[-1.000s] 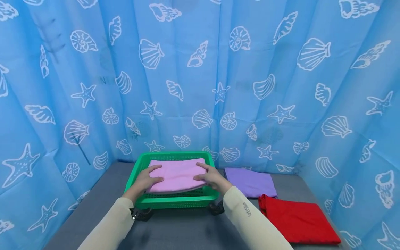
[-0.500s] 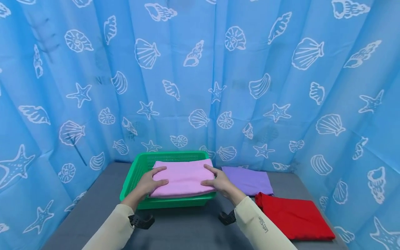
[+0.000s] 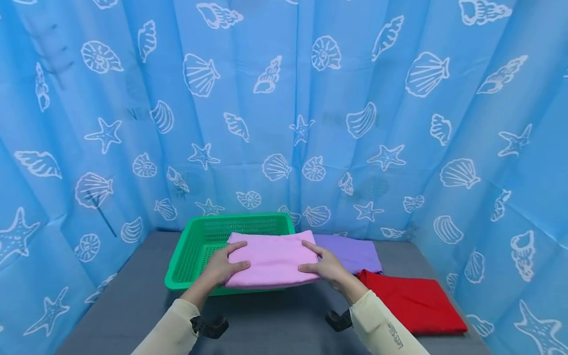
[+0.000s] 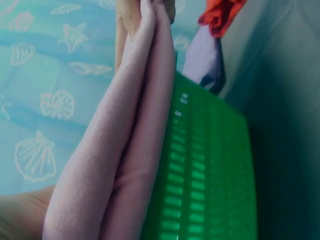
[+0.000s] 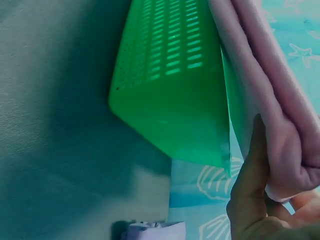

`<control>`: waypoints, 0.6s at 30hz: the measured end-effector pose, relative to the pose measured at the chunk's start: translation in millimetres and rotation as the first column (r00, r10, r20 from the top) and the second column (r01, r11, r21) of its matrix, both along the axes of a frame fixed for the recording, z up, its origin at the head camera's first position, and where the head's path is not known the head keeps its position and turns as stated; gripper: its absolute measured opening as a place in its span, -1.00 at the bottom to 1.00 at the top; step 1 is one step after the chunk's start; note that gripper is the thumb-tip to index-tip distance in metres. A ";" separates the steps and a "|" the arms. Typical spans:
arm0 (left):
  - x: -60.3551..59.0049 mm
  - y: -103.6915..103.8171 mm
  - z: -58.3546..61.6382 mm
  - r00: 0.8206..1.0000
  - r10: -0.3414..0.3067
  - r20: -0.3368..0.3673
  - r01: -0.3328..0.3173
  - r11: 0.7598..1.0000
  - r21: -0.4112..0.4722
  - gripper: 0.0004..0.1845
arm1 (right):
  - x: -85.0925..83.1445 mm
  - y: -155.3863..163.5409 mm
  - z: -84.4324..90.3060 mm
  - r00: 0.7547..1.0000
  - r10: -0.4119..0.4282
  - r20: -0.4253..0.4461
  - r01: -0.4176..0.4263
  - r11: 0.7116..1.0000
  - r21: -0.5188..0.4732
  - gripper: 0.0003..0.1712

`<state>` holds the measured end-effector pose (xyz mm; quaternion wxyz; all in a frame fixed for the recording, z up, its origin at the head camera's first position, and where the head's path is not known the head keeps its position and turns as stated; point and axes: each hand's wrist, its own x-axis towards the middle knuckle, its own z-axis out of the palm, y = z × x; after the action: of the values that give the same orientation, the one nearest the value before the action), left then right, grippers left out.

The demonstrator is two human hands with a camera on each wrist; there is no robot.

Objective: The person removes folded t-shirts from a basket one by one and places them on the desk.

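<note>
A folded pink cloth (image 3: 274, 261) is held up between both hands, over the right part of a green plastic basket (image 3: 175, 266). My left hand (image 3: 222, 268) grips its left end, thumb and fingers on the upper face. At the opposite end my right hand (image 3: 328, 268) holds on the same way, and the right wrist view shows fingers (image 5: 254, 175) under the cloth's edge. Seen from the left wrist, the thick folded layers of the pink cloth (image 4: 115, 135) run above the slotted basket wall (image 4: 200, 160). The basket's visible inside holds nothing.
To the right lie a folded purple cloth (image 3: 355, 252) and, nearer, a folded red cloth (image 3: 412, 303), both on the grey table surface (image 3: 275, 325). A blue curtain with white shell prints (image 3: 284, 123) hangs behind and at both sides.
Both hands have lifted the pink cloth out of the basket and carried it rightward and nearer. More of the basket's inside shows at the left. The camera view has shifted slightly.
</note>
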<state>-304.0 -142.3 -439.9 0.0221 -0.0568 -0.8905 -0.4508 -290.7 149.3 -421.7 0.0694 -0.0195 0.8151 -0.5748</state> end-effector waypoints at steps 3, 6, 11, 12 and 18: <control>3.4 6.4 -0.5 1.000 0.012 -0.015 -0.012 1.000 -0.014 -0.36 | 4.7 6.4 -2.9 1.000 0.001 -0.007 -0.001 1.000 0.010 -0.11; 6.5 13.4 -1.7 1.000 0.025 -0.014 -0.025 1.000 -0.007 -0.37 | 9.8 13.5 -4.9 1.000 -0.018 0.007 0.018 1.000 0.018 -0.10; 12.2 25.8 -3.3 0.999 0.048 -0.020 -0.048 0.999 0.023 -0.41 | 17.1 24.9 -5.9 0.998 -0.055 0.025 0.054 0.998 0.037 -0.08; 13.8 28.1 -3.7 0.998 0.054 -0.024 -0.053 0.998 0.028 -0.41 | 18.2 26.8 -5.9 0.998 -0.058 0.023 0.057 0.998 0.040 -0.08; 21.2 42.8 -2.8 0.995 0.063 -0.076 -0.062 0.998 0.026 -0.43 | 23.8 38.3 -5.2 0.997 -0.070 0.019 0.070 0.997 0.033 -0.06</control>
<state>-282.8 -99.5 -442.6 0.0711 -0.0459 -0.8850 -0.4579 -266.9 187.5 -426.9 0.0579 0.0161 0.8237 -0.5639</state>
